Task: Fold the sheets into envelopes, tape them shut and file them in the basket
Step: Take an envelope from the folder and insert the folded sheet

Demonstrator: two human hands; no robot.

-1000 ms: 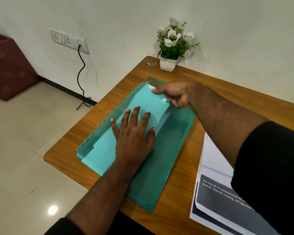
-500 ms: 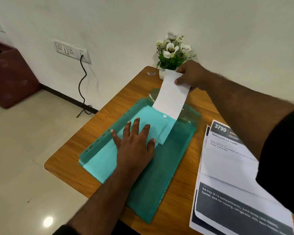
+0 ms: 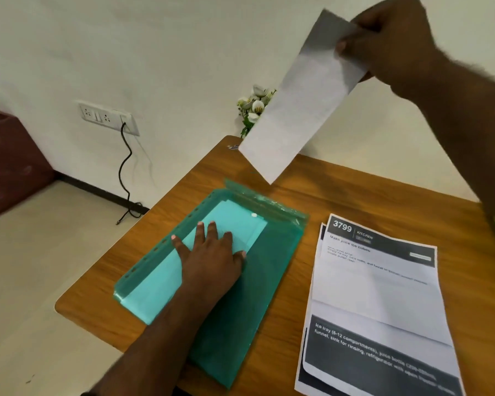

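A green plastic folder (image 3: 257, 304) lies on the wooden table (image 3: 369, 195), with pale sheets showing through it. My left hand (image 3: 212, 258) rests flat on the folder, fingers spread, pressing it down. High at the upper right, my right hand (image 3: 383, 32) pinches the top end of a long white folded sheet (image 3: 295, 110), which hangs in the air above the far end of the folder. Printed sheets (image 3: 377, 295) lie stacked to the right of the folder.
A small pot of white flowers (image 3: 253, 107) stands at the table's far edge, partly hidden by the held sheet. A wall socket with a black cable (image 3: 126, 167) is on the left wall. A dark red box (image 3: 9, 164) sits on the floor at left.
My right hand has pulled the white sheet fully out of the folder and lifted it up and to the right. My left hand has stayed flat on the folder.
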